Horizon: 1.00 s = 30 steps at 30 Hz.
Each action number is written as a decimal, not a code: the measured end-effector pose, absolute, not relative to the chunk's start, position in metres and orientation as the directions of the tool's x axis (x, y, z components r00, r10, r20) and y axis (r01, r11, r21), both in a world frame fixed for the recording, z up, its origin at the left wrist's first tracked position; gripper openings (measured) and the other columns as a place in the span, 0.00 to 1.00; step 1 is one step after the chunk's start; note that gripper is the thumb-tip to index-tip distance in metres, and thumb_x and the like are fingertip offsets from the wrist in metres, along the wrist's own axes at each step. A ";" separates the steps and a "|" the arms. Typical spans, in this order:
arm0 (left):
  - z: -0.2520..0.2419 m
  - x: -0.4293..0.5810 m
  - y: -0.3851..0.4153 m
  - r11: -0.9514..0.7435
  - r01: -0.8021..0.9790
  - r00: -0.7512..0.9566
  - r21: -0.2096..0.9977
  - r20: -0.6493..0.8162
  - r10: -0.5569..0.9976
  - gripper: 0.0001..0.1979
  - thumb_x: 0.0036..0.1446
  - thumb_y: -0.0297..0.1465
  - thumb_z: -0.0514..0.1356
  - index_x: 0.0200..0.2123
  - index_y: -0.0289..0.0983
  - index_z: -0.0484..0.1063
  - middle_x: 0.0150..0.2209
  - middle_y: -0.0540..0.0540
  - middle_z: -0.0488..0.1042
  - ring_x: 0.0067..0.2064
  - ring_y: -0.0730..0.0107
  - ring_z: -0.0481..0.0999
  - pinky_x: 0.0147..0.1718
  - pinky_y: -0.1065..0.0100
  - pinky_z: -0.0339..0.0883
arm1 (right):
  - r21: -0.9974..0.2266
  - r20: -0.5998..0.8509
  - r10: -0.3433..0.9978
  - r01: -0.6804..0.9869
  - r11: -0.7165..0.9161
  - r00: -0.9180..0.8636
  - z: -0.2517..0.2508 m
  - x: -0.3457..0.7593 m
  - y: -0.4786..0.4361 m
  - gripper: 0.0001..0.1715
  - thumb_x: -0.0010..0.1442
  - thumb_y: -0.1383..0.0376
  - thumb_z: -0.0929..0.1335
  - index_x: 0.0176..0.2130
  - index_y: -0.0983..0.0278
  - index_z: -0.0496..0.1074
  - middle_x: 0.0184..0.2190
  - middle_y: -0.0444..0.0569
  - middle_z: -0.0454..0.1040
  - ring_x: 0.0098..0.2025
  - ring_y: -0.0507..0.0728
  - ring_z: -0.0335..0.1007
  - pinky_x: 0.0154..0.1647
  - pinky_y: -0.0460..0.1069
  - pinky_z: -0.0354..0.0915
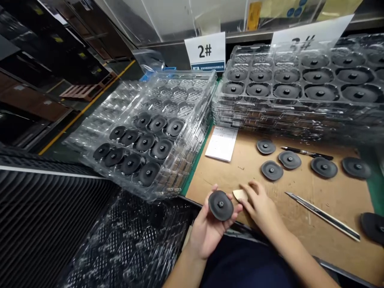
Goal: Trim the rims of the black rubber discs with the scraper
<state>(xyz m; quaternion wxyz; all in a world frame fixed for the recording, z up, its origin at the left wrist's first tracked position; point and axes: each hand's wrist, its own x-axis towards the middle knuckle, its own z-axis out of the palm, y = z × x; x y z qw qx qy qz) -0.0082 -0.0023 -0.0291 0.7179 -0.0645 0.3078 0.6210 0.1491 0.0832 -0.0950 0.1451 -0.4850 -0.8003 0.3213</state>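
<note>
A dark grey disc-shaped part (221, 205) with a small raised hub at its centre rests in my left hand (207, 232), its hub side facing me. The fingers curl around the disc's edge from beneath. Just to the right, my right hand (262, 206) pinches a small pale cream pad (240, 195) between thumb and fingers, low over the brown board (222, 176). What the pad is made of I cannot tell. Several similar discs (272, 170) lie loose beyond my right hand, and a utility knife (324, 216) lies to its right.
Left stands a stack of clear plastic trays (192, 132), its top one partly filled with discs. Another tray stack (270, 112) spans the back right. A black pen (306, 153), a white paper slip (222, 143) and a "2#" sign (207, 52) are behind the work area.
</note>
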 end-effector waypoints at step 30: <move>0.003 0.027 0.043 0.345 -0.703 -0.029 0.622 -0.509 0.860 0.28 0.43 0.29 0.69 0.50 0.45 0.69 0.49 0.46 0.74 0.51 0.60 0.72 0.52 0.64 0.65 | -0.933 0.143 0.803 0.193 0.305 -0.578 0.034 0.159 0.086 0.12 0.61 0.74 0.62 0.43 0.63 0.70 0.34 0.45 0.71 0.35 0.49 0.67 0.37 0.44 0.66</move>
